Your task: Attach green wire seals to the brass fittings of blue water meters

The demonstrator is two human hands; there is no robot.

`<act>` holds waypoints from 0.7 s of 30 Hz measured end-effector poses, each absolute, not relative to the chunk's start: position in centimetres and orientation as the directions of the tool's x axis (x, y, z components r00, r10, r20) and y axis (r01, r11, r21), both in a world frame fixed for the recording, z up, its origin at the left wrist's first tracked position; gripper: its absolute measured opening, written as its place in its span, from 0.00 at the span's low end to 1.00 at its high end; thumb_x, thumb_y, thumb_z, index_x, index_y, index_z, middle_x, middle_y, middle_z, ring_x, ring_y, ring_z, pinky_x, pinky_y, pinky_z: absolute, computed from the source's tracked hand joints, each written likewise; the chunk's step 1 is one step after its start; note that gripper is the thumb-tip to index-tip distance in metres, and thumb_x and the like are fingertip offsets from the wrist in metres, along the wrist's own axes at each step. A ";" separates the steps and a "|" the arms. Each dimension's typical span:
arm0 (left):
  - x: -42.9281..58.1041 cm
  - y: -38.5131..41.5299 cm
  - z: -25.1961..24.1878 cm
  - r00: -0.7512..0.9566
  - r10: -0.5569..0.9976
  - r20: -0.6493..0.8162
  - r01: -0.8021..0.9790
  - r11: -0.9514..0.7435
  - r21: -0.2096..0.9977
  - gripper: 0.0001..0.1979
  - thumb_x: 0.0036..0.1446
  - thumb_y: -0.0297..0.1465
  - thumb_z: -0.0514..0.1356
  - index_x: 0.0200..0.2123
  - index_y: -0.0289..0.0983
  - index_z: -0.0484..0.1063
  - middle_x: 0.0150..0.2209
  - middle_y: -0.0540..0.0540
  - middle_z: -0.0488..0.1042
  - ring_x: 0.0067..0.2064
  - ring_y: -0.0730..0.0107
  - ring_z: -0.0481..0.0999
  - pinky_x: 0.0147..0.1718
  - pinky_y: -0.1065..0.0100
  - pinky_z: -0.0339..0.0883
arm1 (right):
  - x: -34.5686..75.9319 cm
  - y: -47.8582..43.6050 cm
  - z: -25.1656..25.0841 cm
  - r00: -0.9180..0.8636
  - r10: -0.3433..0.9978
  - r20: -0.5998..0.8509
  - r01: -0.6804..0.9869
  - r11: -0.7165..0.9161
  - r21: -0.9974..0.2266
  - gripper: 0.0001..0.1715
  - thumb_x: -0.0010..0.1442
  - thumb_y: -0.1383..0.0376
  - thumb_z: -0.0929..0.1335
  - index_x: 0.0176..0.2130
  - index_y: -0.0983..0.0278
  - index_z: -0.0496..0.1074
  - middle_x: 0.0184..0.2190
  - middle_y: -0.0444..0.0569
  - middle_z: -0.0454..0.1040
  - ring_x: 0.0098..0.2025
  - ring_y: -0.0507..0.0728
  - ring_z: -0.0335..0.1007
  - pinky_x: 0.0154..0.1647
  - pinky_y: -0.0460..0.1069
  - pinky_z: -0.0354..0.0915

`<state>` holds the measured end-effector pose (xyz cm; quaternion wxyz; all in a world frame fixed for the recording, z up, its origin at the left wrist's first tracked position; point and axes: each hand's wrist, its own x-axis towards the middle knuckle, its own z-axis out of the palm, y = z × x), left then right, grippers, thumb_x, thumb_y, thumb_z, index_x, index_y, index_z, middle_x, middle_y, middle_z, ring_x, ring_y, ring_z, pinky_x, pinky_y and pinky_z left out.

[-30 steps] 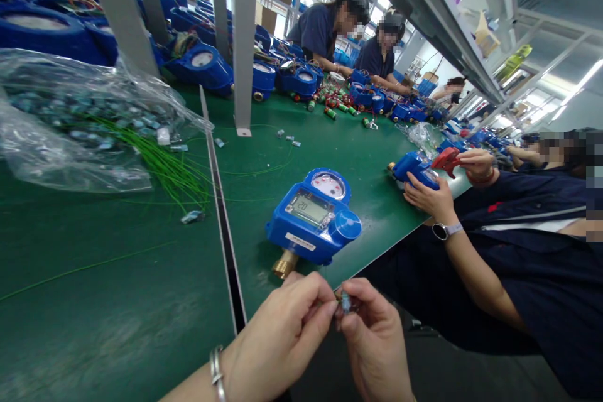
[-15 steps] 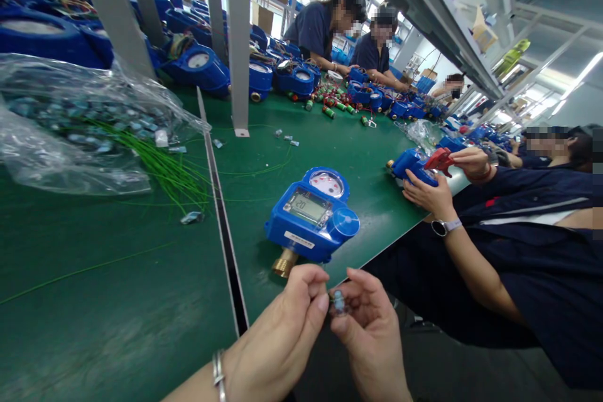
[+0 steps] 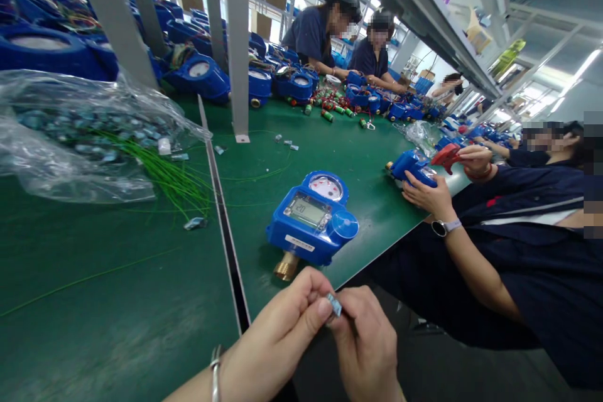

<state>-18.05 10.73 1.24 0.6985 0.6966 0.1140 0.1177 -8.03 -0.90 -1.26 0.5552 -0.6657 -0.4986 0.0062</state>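
small blue piece [image 3: 335, 304] is right in the grip, between the fingertips. i'd pinch it lightly by its ends and keep both hands steady so it doesn't twist or pop out. left hand [image 3: 287, 320]: thumb and forefinger narrow, holding it. right hand [image 3: 370, 336]: fingers narrow too, on its right end. meter [image 3: 301, 226] just past the grip. bag [image 3: 85, 185] and green wires [image 3: 162, 169] farther off, left.

Grey rect. LCD [image 3: 307, 210] on the chunky blue plastic meter [image 3: 313, 229] seems to read "20", digits tilted. White rect. sticker [image 3: 300, 243] on its front: 1 line of print, too blurry to read; round white dial [image 3: 325, 187] markings ditto.
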 end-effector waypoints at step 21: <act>-18.1 11.2 1.8 0.910 0.409 0.066 0.101 -0.373 0.922 0.11 0.63 0.36 0.49 0.34 0.39 0.66 0.31 0.51 0.70 0.33 0.70 0.68 0.33 0.71 0.61 | -10.6 -0.4 -2.8 0.766 0.543 0.344 0.394 0.025 -0.919 0.08 0.62 0.62 0.61 0.36 0.61 0.68 0.29 0.48 0.70 0.32 0.54 0.66 0.33 0.48 0.61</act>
